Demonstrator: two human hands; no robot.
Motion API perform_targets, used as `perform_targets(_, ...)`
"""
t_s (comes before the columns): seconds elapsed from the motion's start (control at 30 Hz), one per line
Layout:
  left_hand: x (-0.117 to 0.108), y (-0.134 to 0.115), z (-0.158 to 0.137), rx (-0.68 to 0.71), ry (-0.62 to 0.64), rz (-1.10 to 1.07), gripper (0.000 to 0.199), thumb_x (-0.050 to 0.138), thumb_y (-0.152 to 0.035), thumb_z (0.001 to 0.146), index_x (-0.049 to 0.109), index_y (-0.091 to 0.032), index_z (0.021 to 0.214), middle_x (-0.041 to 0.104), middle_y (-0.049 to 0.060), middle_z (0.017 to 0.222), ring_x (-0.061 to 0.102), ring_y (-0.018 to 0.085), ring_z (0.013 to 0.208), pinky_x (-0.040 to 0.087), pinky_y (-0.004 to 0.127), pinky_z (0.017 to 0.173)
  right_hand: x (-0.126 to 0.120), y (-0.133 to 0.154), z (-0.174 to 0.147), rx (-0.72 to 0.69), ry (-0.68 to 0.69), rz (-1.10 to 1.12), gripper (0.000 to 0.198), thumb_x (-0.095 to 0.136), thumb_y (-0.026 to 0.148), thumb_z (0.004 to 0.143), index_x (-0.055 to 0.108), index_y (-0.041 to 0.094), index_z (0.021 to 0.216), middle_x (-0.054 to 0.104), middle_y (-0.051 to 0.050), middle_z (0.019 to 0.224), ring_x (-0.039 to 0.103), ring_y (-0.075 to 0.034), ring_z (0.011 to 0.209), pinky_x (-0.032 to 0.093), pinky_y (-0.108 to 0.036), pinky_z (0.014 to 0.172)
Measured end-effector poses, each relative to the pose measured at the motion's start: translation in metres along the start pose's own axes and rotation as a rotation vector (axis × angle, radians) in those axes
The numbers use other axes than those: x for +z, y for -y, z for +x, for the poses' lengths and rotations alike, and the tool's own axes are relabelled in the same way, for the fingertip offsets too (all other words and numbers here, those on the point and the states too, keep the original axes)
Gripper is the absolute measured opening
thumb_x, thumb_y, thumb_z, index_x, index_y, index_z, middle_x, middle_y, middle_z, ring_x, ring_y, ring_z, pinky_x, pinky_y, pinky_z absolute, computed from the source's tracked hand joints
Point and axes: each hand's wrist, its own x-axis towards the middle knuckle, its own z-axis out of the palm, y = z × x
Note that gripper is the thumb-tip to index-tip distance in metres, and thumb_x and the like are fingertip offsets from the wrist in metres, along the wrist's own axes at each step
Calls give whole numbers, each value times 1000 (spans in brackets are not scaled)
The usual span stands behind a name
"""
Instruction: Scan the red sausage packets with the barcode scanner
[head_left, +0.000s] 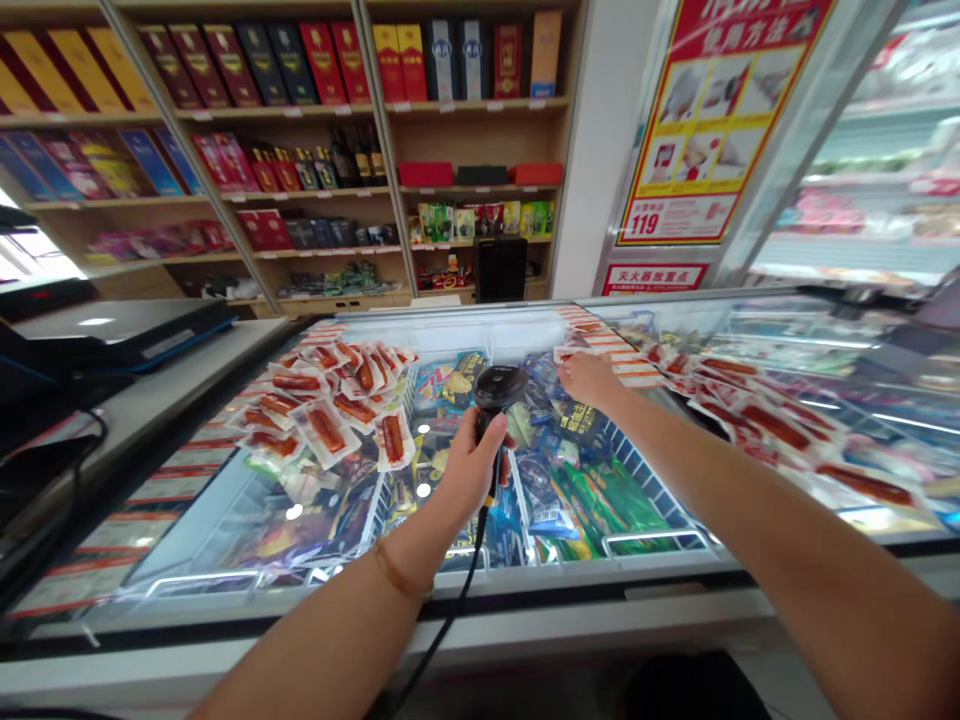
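My left hand (478, 465) is wrapped round the handle of a black corded barcode scanner (501, 384), held above the glass top of a chest freezer. The cord hangs down past my wrist. Farther out and to the right, my right hand (589, 378) is closed on the edge of a sausage packet (576, 353), mostly hidden by the fingers. A loose heap of clear-wrapped red sausages (325, 430) lies on the glass to the left. More wrapped sausages (776, 425) are spread at the right, beneath my right forearm.
Under the glass, wire baskets (652, 540) hold bagged frozen goods (600, 500). Dark electronic equipment (150, 330) stands on a counter at the left. Shelves of boxes (315, 110) line the back wall, beside a red poster (712, 130) and a lit display cooler (870, 190).
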Motion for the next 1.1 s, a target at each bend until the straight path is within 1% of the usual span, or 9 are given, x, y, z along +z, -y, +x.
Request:
perform_targets(0.17,-2,-4,-1,22,-28,-12,50,68,-63,75,44,-22,92,60,-6,69,50,7,38,38,21,36,-14,38,-31,-95,-26,167,33,43,31,96,73,21,106,74,-9,112,65,-25,109,46,-35,92)
perform_targets(0.27,-3,-6,-1,31,-41,-17,49,67,-63,75,44,-22,89,60,-6,68,49,7,37,38,21,35,-9,35,-41,-9,-202,400,32,43,30,96,70,22,109,73,-7,110,67,-22,104,49,-31,90)
perform_targets(0.37,-3,-7,-1,36,-37,-22,50,68,-63,75,44,-22,88,60,-6,68,49,7,37,37,21,35,5,16,-43,105,-305,480,36,50,33,93,63,19,124,67,-11,126,64,-24,113,48,-37,97)
perform_targets(0.5,-1,-6,-1,42,-26,4,50,67,-64,75,44,-22,89,60,-5,67,49,7,36,36,20,34,20,2,-42,74,-132,422,47,63,42,87,59,21,129,61,-13,136,56,-31,126,42,-44,105)
perform_targets(0.57,0,-4,-1,28,-14,20,50,67,-64,75,44,-22,90,60,-5,67,49,7,36,37,21,34,22,4,-42,65,-79,443,44,67,41,84,61,21,123,66,-12,129,59,-31,122,43,-43,103)
perform_targets(0.63,0,-2,-1,17,-4,24,51,67,-64,74,44,-22,92,60,-5,66,49,8,36,37,21,34,21,8,-44,96,-98,516,43,69,37,82,59,20,121,68,-10,121,64,-29,113,47,-41,97)
perform_targets(0.73,0,0,0,14,1,24,51,67,-64,74,45,-22,94,61,-5,67,49,7,37,38,20,34,15,9,-47,79,-250,625,38,67,27,80,57,21,116,68,-8,116,65,-26,106,49,-38,92)
perform_targets(0.87,-2,0,0,50,1,30,51,68,-64,74,45,-21,91,61,-5,68,50,7,38,38,19,34,-2,5,-53,-47,-505,628,30,62,20,80,58,22,109,66,-9,118,60,-26,114,46,-40,100)
perform_targets(1.1,-3,-3,-2,100,52,39,50,68,-63,75,47,-21,92,61,-4,69,50,7,38,38,19,34,-30,5,-65,-84,-666,611,26,57,21,83,58,23,108,64,-11,115,57,-27,116,43,-42,104)
